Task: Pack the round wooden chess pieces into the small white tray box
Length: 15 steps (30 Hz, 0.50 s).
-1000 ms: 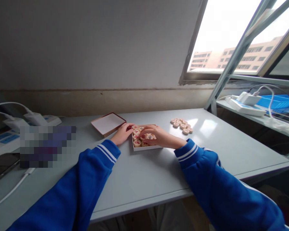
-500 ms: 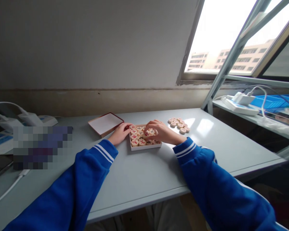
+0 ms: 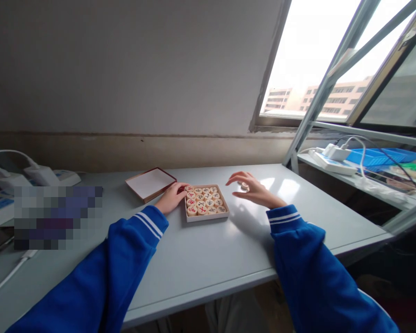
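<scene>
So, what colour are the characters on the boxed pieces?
Red on some pieces, black on others; best in the head view.

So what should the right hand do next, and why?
Probably lower the right hand a little and pinch one of the loose round pieces. Its thumb and fingers stand apart, with those pieces showing in the gap, and it seems to hold nothing. Meanwhile the left hand is at the edge of the box, which may help steady it.

Overexposed window point(image 3: 308, 51), dim wall point(image 3: 125, 69), glare on desk point(image 3: 201, 254)
</scene>
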Each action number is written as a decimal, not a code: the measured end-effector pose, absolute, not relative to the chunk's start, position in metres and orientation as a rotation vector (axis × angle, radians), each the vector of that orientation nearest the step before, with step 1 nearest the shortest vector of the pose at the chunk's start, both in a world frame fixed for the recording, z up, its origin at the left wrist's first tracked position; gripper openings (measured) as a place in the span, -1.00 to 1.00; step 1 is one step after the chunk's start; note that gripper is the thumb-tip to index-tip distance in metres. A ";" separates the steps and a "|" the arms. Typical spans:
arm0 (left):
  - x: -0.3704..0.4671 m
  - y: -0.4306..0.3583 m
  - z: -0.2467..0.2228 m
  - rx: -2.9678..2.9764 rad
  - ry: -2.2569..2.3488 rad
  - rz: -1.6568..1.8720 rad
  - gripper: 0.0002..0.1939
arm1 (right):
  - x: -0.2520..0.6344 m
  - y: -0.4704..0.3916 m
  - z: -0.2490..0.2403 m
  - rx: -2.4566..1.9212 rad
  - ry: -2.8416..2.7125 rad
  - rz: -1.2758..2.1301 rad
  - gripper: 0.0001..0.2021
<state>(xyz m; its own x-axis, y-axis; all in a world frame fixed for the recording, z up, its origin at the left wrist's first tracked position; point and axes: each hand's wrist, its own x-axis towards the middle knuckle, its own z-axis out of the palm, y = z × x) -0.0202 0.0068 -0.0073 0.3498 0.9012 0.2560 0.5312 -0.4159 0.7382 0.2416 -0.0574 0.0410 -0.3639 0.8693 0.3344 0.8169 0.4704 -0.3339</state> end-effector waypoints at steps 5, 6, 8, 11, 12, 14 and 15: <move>-0.021 0.009 -0.010 2.068 1.220 0.928 -0.68 | 0.185 -0.067 0.038 -0.925 -2.540 0.501 -0.73; -0.021 0.010 -0.011 2.062 1.216 0.933 -0.68 | 0.179 -0.068 0.036 -0.932 -2.534 0.517 -0.74; -0.021 0.011 -0.011 2.050 1.206 0.940 -0.68 | 0.173 -0.069 0.034 -0.975 -2.475 0.519 -0.77; -0.021 0.011 -0.011 2.042 1.190 0.946 -0.69 | 0.173 -0.069 0.031 -0.996 -2.395 0.560 -0.80; -0.021 0.011 -0.010 2.045 1.186 0.948 -0.69 | 0.174 -0.069 0.031 -0.985 -2.378 0.586 -0.80; -0.021 0.010 -0.009 2.053 1.191 0.949 -0.69 | 0.176 -0.068 0.029 -0.953 -2.353 0.636 -0.81; -0.021 0.010 -0.009 2.053 1.199 0.947 -0.68 | 0.176 -0.067 0.029 -0.939 -2.343 0.653 -0.81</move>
